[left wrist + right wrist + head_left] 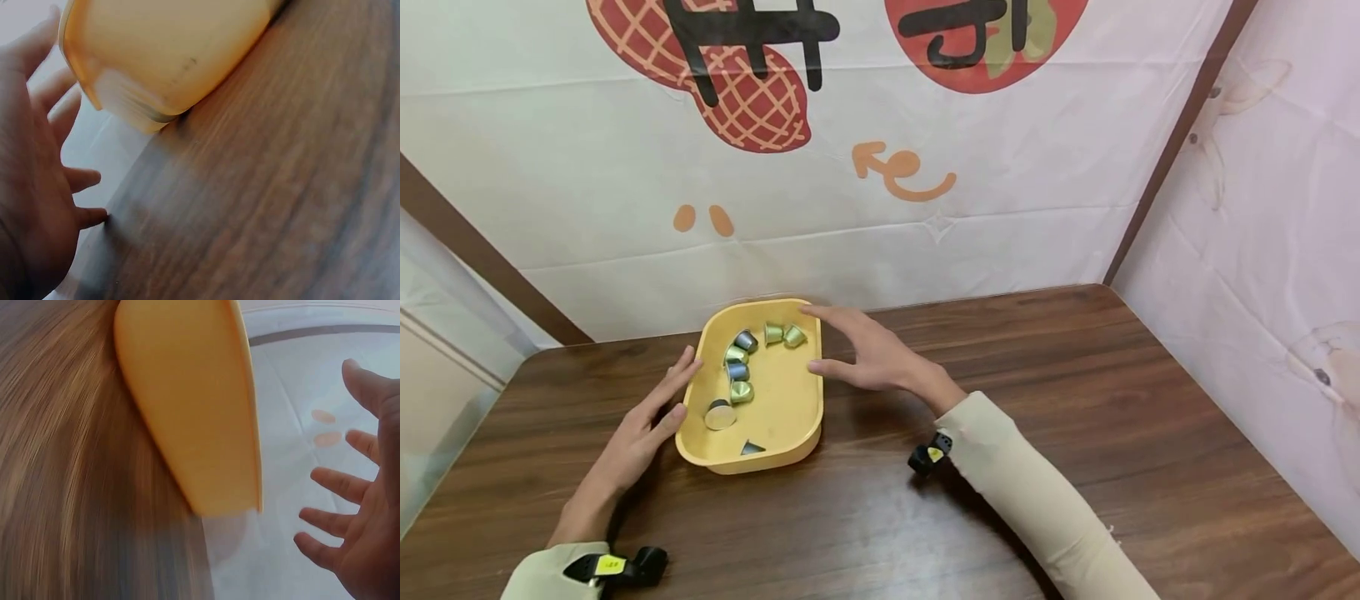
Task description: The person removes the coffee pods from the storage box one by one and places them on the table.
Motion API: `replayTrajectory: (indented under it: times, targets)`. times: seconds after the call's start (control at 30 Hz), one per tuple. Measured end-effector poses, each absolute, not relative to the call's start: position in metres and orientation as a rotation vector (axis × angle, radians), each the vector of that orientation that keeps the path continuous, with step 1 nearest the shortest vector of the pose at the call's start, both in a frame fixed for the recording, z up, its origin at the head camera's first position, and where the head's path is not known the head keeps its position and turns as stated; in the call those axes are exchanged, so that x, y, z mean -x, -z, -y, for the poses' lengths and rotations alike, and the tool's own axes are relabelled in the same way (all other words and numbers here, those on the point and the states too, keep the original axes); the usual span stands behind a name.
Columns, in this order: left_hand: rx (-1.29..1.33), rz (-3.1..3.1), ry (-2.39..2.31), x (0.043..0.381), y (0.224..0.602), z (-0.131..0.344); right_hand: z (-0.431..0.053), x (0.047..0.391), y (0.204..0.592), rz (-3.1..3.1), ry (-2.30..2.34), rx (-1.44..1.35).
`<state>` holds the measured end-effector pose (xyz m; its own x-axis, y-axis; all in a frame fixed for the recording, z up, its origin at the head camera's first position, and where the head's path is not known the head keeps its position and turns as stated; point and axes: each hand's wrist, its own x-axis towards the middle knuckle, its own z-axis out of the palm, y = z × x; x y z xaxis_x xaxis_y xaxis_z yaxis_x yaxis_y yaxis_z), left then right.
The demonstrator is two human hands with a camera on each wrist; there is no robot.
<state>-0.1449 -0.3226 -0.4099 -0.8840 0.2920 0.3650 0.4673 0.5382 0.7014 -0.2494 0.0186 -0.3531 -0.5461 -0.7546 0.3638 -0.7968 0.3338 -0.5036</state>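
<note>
At the left, the left hand [632,433] lay along the near-left side of the yellow tub [790,396], its fingers extended and gripping nothing; the fingertips came right up to the rim, though whether they pressed on it could not be told. The tub stood upright on the wooden table [865,525], left of the middle and near the patterned cloth [850,242] behind. Inside, along its left wall, lay a loose line of small capsules: a pale-lidded capsule [720,417] lowest, then a green capsule [742,392], a blue capsule [737,371], another green one and a dark capsule [747,340]. A grey capsule [752,447] lay alone by the near wall, and two more green ones sat together near the far wall, leaving much of the right half of the floor bare. At the right, the right hand [876,354] was spread, thumb and fingers parted and clasping nothing; the right wrist view showed a gap between its fingers and the tub. Handling the tub well seemed to call for even contact from both palms on opposite walls, fingers kept outside the rim, and slow, level pressure, since the capsules looked light and likely to roll if it tipped.
</note>
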Motion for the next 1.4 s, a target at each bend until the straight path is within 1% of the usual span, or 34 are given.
replayTrajectory:
  times: [0.3,0.43,0.6,0.77,0.93,1.17,1.4]
  targets:
    - [0.654,2.567,1.273,0.144,0.415,0.324,0.019,0.242,0.354,2.558,-1.191,-1.482]
    - [0.663,2.573,1.318,0.144,0.415,0.326,0.034,0.242,0.355,2.553,-1.178,-1.516]
    - [0.693,2.598,1.328,0.144,0.413,0.329,0.046,0.245,0.361,2.513,-1.087,-1.622]
    - [0.730,2.614,1.333,0.143,0.412,0.329,0.053,0.246,0.362,2.568,-0.964,-1.647]
    - [0.712,2.632,1.351,0.144,0.412,0.329,0.062,0.249,0.359,2.599,-0.848,-1.696]
    - [0.651,2.667,1.380,0.145,0.413,0.330,0.076,0.255,0.359,2.720,-0.641,-1.662]
    - [0.667,2.689,1.407,0.145,0.414,0.333,0.090,0.258,0.361,2.848,-0.504,-1.613]
